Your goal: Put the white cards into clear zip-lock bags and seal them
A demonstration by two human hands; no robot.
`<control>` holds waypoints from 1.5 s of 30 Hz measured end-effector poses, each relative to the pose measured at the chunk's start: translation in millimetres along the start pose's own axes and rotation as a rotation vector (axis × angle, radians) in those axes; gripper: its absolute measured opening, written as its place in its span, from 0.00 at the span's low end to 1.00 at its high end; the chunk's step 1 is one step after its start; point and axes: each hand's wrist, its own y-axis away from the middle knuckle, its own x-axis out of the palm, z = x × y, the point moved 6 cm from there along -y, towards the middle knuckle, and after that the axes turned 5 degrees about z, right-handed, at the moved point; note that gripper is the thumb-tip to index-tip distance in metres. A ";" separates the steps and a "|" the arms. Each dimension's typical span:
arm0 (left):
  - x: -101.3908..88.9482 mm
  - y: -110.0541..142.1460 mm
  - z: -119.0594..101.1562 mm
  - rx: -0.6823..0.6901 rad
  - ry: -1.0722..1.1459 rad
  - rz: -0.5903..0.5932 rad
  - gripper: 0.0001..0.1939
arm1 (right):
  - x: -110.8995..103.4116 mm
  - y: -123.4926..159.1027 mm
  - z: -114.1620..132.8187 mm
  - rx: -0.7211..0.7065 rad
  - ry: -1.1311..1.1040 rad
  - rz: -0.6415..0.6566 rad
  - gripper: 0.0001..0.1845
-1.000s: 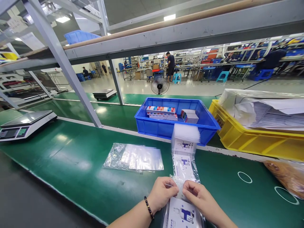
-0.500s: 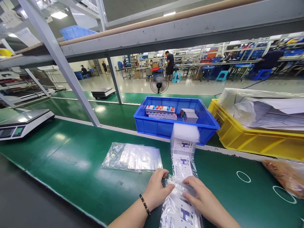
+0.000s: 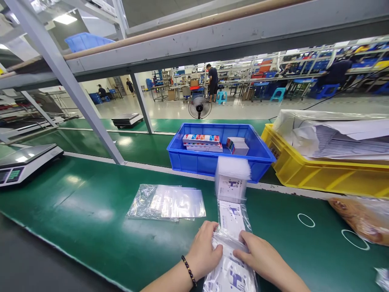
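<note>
Head | change: left hand (image 3: pixel 203 253) has closed in, pinching the printed bag (image 3: pixel 227 267) at its left edge | right hand (image 3: pixel 264 255) pinches the right edge, some fingertips hidden | bag over tabletop (image 3: pixel 91 239), nearer than blue bin (image 3: pixel 194 163) | likely steadier, held both sides

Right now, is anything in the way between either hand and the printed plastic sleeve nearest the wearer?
Nothing visible: the left hand and right hand both touch the plastic sleeve. The flat clear bags lie off to the left.
</note>
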 end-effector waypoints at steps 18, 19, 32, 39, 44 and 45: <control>-6.2 -5.7 11.3 -0.130 0.221 -0.003 0.26 | 1.1 2.3 9.4 -0.156 -0.066 -0.009 0.08; -6.0 -6.2 11.9 -0.131 0.225 0.003 0.26 | 0.7 2.5 9.1 -0.160 -0.079 -0.013 0.08; 16.5 -8.7 10.9 -0.156 0.844 0.192 0.22 | -15.2 7.9 11.7 -0.325 -0.467 -0.044 0.10; 28.8 -6.4 13.9 -0.214 0.971 -0.017 0.20 | -10.2 1.4 -0.5 -0.223 -0.638 0.023 0.11; 27.3 -16.5 14.7 -0.214 0.911 -0.046 0.18 | -14.8 -2.8 -12.5 -0.190 -0.571 0.001 0.09; 25.9 -20.4 13.8 -0.218 0.881 -0.053 0.17 | -17.3 -4.5 -14.4 -0.186 -0.568 -0.026 0.09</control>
